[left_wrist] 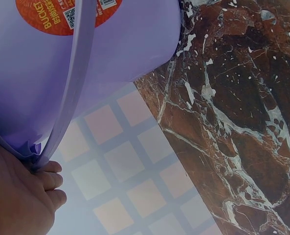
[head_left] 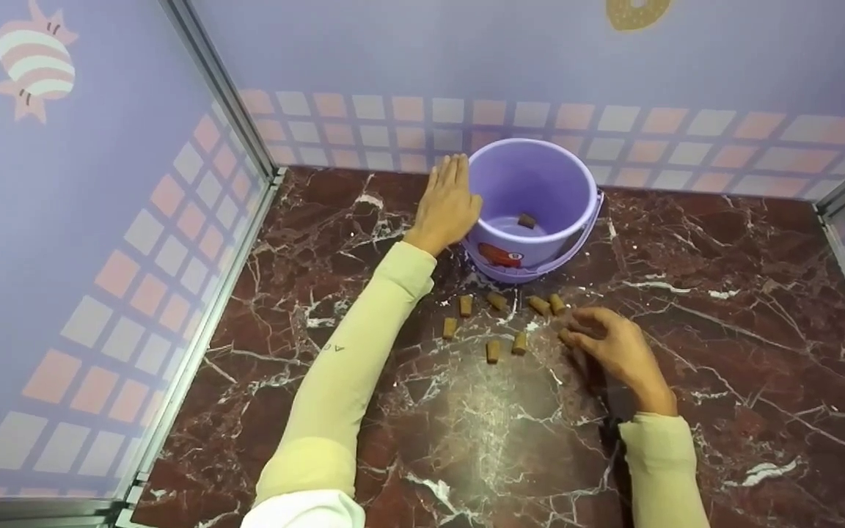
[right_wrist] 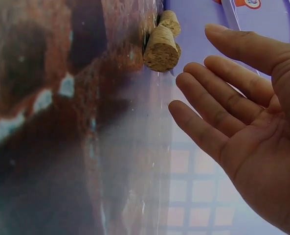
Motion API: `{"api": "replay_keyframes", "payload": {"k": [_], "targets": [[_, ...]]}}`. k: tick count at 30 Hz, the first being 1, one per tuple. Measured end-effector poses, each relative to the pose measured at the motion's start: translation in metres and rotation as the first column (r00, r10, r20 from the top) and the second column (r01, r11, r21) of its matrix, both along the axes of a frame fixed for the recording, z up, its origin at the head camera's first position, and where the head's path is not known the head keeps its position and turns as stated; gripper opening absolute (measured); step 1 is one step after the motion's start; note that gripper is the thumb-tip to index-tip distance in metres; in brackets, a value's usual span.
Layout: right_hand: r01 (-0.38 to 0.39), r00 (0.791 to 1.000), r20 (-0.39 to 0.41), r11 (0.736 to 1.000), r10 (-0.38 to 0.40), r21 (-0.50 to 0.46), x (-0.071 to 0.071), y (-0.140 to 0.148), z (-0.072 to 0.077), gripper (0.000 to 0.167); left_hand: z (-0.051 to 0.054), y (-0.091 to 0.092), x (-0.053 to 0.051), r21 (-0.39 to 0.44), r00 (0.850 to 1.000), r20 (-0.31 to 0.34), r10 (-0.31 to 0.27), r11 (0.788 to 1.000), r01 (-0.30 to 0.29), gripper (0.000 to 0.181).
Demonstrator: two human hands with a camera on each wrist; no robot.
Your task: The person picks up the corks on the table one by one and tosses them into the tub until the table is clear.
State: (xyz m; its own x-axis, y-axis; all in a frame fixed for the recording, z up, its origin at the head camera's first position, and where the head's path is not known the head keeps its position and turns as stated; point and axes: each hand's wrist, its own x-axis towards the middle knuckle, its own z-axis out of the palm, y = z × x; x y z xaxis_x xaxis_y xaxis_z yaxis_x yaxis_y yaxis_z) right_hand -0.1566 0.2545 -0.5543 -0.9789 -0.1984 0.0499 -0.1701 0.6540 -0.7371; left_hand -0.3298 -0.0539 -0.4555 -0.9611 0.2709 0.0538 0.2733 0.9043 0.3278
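Cork (head_left: 563, 336) — partly behind right hand (head_left: 619, 353)

smooth plastic bucket (head_left: 532, 180); rough corks (head_left: 519, 343); glossy tabletop (head_left: 496, 447)

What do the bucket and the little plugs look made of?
Bucket: probably plastic; its evenly purple sides look smooth, with a soft sheen.
Plugs: apparently cork, perhaps pressed, with a matte finish, judging by their speckled, grainy tan surface.

Corks (head_left: 519, 343) before bucket (head_left: 529, 172), one inside
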Motion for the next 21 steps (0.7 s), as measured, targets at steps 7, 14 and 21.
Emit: {"api": "replay_keyframes", "payload": {"k": [7, 14, 21], "targets": [[0.000, 1.000, 0.000, 1.000, 0.000, 0.023, 0.0017, -0.0005, -0.0036, 0.037, -0.0002, 0.0006, 0.0012, 0.006, 1.000, -0.012, -0.001, 1.000, 0.001, 0.071], [0.002, 1.000, 0.002, 1.000, -0.002, 0.007, 0.0031, -0.0008, -0.0067, 0.035, -0.0018, 0.0024, 0.0001, 0.009, 1.000, -0.011, -0.013, 1.000, 0.013, 0.071], [-0.013, 0.999, 0.030, 1.000, 0.013, -0.014, 0.0009, -0.0039, -0.0070, 0.034, -0.0009, 0.0005, 0.0005, 0.023, 1.000, -0.017, -0.001, 1.000, 0.001, 0.070]]}}
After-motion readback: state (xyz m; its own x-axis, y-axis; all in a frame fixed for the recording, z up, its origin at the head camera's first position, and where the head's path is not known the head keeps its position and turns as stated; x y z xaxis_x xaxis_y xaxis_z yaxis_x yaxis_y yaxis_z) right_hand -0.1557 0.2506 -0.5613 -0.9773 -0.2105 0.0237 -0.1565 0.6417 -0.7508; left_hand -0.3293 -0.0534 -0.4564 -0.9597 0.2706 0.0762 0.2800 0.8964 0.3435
